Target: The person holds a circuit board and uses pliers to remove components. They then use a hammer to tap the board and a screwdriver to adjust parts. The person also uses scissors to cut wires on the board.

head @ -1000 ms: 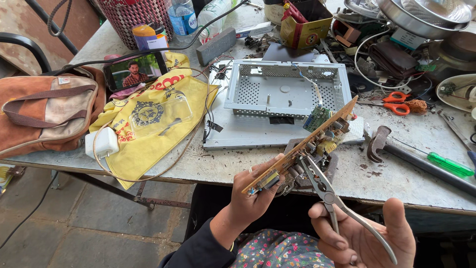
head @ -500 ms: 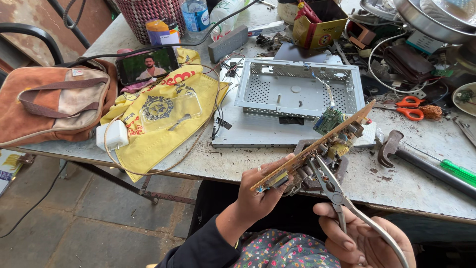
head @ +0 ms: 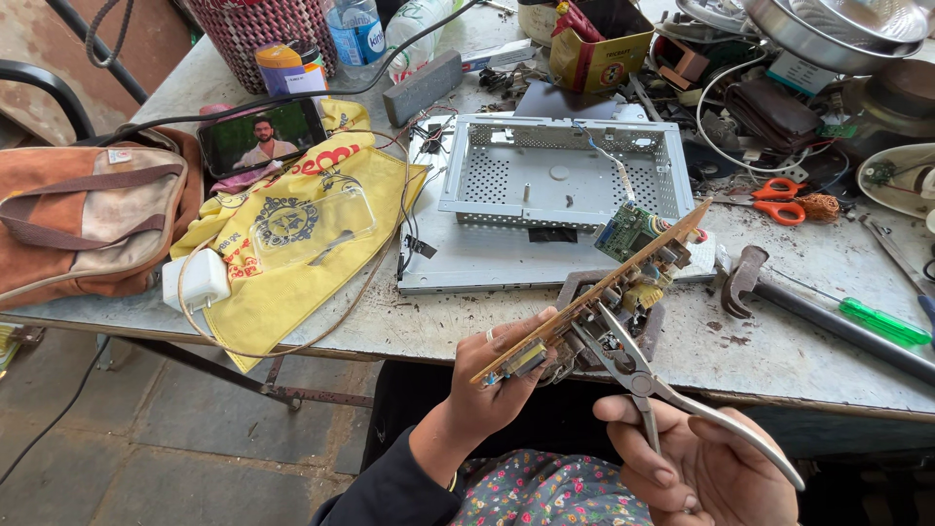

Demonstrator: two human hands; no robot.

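Head view is showing the left hand (head: 497, 390) gripping a circuit board (head: 604, 292) edge-on, tilted up over the table's (head: 779, 341) near edge. Right hand (head: 701, 468) is closing around pliers (head: 643, 375), their tips touching the board's parts.

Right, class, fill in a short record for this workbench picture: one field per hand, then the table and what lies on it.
Left hand: holds a circuit board edge-on, tilted up to the right
Right hand: grips pliers, tips at the board's components
Table: grey, scuffed
Behind board: perforated metal chassis
Right side: hammer, green screwdriver, orange scissors
Left side: yellow cloth, white charger, phone, brown bag
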